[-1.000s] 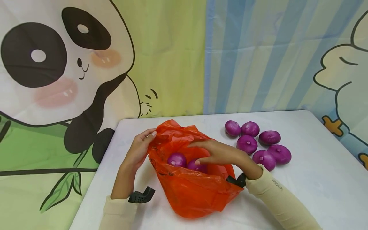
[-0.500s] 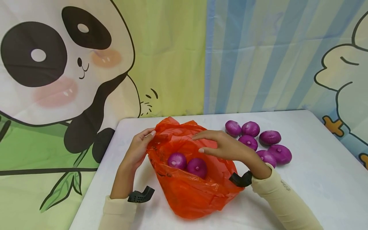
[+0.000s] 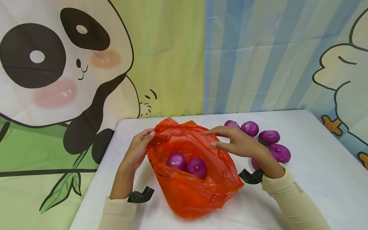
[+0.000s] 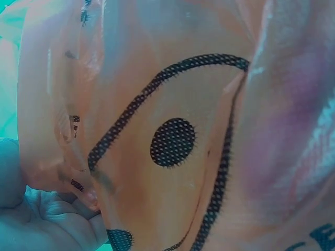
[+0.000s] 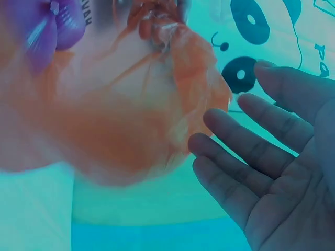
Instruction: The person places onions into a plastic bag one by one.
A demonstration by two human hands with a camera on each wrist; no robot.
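A red plastic bag point(image 3: 195, 199) stands on the table with its mouth spread wide. Two purple onions point(image 3: 196, 168) lie inside it. My left hand point(image 3: 138, 148) pinches the bag's rim on the left side; in the left wrist view the printed plastic point(image 4: 172, 99) covers most of the picture, with part of the hand point(image 4: 57, 222) at lower left. Over the bag's right rim hovers my right hand point(image 3: 237, 142), empty. The right wrist view has its fingers extended and spread near the bag point(image 5: 120, 136), whose onions point(image 5: 44, 26) show at top left.
Several more purple onions point(image 3: 268, 137) sit grouped on the white table point(image 3: 316, 179) to the right of the bag, some partly hidden behind the right hand. Behind the table's far edge hangs a printed curtain point(image 3: 172, 57) with a panda.
My right hand has come up out of the bag and moved right toward the onion group, uncovering the second onion inside. The left hand keeps its hold on the rim.
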